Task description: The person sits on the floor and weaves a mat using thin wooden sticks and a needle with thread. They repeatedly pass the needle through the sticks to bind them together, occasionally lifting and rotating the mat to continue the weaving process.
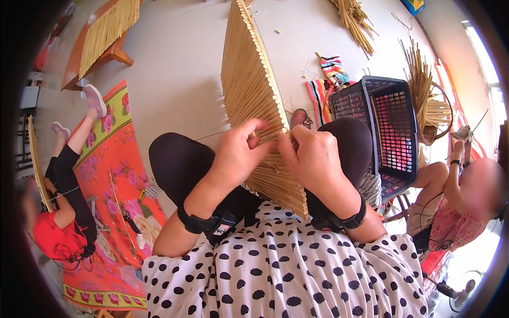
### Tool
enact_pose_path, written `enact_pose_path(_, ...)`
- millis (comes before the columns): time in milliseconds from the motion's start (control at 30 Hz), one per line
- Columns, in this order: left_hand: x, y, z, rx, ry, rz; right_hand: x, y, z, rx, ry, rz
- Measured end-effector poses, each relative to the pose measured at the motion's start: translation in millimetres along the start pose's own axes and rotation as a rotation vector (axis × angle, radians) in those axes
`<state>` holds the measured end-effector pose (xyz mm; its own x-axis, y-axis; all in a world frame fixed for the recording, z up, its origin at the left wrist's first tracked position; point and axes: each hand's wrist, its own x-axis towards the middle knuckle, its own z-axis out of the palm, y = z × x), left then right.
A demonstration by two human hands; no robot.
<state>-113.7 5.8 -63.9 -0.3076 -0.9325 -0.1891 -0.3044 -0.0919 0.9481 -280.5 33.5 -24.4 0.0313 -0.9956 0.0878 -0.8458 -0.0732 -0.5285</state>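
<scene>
A long mat of straw-coloured stalks (pixel 246 79), bound side by side, stands on edge between my knees and runs away from me. Pale cut stalk ends line its right edge. My left hand (pixel 238 153) rests against the mat's broad side, its fingers curled and its thumb pointing to the edge. My right hand (pixel 315 159) pinches the edge where the stalk ends show. The two hands are close together, with the thumbs near each other. Whatever small strand may lie between the fingertips is too small to make out.
A dark plastic crate (pixel 366 100) stands right of my knee, beside striped cloth (pixel 319 98) and a basket of stalks (pixel 435 114). Another stalk bundle (pixel 352 24) lies ahead. A floral cloth (pixel 114 185) covers floor at left, where one person sits; another sits at right.
</scene>
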Motion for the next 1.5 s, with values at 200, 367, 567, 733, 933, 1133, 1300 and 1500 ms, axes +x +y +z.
enact_pose_path(200, -7, 1, -11, -0.114, -0.140, -0.073, -6, 5, -6, 0.147, -0.009, -0.013)
enact_pose_path(367, -11, 1, -28, -0.313, -0.195, -0.180, -6, 11, -11, 0.241, -0.035, 0.055)
enact_pose_path(567, -11, 15, -38, -0.351, -0.034, 0.019, 0, 15, -16, 0.201, -0.065, 0.136)
enact_pose_path(733, -12, 31, -35, -0.274, -0.006, 0.025, 6, 19, -13, 0.104, -0.046, 0.116)
enact_pose_path(933, -9, 20, -36, -0.331, 0.049, 0.062, 9, 19, -12, 0.043, -0.016, 0.048)
enact_pose_path(1133, -21, 27, -50, -0.504, 0.093, 0.164, 7, 18, -13, -0.031, -0.012, 0.026)
enact_pose_path(1300, -39, 31, -48, -0.348, 0.071, 0.224, 4, 17, -12, -0.074, -0.010, 0.044)
enact_pose_path(1500, -33, 33, -51, -0.481, 0.114, 0.248, 2, 15, -12, -0.088, -0.023, 0.091)
